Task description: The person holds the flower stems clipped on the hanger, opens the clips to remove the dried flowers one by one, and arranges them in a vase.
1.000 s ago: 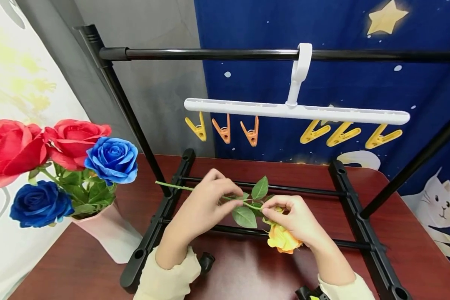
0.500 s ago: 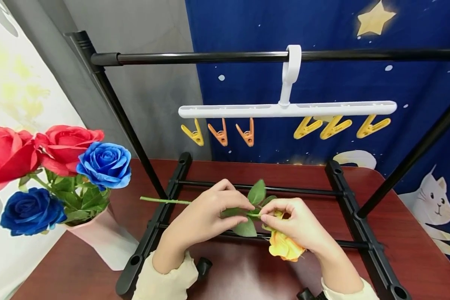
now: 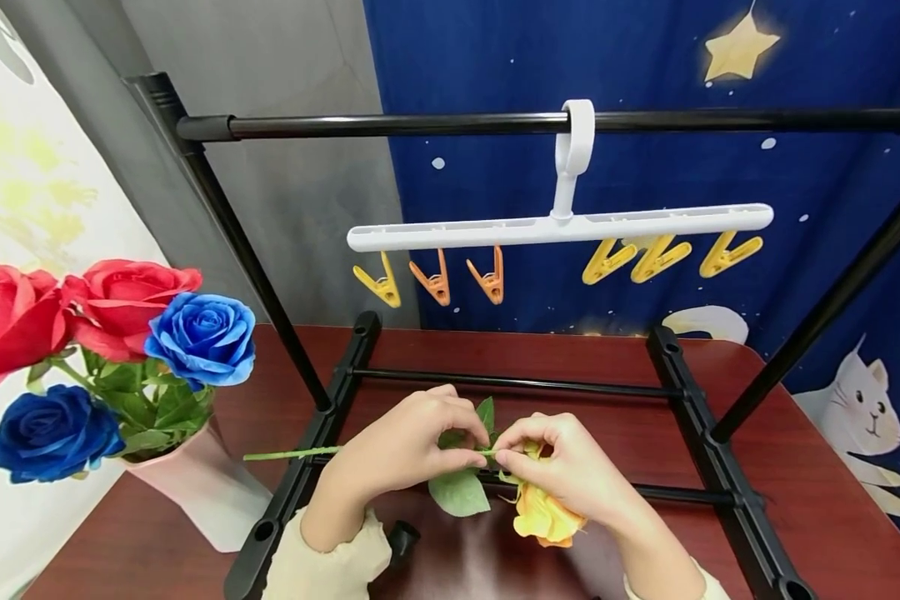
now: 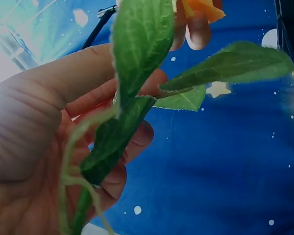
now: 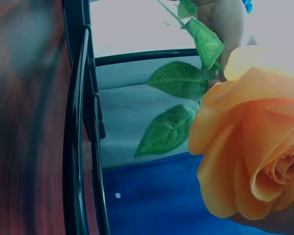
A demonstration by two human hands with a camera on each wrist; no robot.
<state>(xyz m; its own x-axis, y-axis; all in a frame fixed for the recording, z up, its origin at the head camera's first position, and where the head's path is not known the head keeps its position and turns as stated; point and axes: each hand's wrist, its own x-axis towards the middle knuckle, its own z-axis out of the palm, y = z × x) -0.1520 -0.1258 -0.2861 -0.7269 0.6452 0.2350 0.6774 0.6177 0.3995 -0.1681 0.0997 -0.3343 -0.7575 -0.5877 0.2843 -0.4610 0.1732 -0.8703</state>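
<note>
A yellow rose (image 3: 549,512) with a long green stem (image 3: 292,454) is held level between both hands, low over the rack's base. My right hand (image 3: 570,467) pinches the stem just below the bloom, between thumb and fingertips. Beside it, my left hand (image 3: 412,437) pinches the stem among the leaves (image 3: 461,492), and the bare stem end sticks out to the left behind the wrist. Green leaves (image 4: 142,49) cover the left fingertips in the left wrist view. In the right wrist view the orange-looking bloom (image 5: 240,142) hides most of the right hand.
A black rack (image 3: 420,125) stands on the red-brown table (image 3: 570,354), its base bars under the hands. From its top bar hangs a white hanger (image 3: 457,233) with several yellow and orange clips (image 3: 487,279). A pink-white vase (image 3: 202,492) with red and blue roses is at left.
Both hands and the rose have come down and a little left in the head view. The stem lies more level, and the fingertips are closer together. The head view has shifted slightly.
</note>
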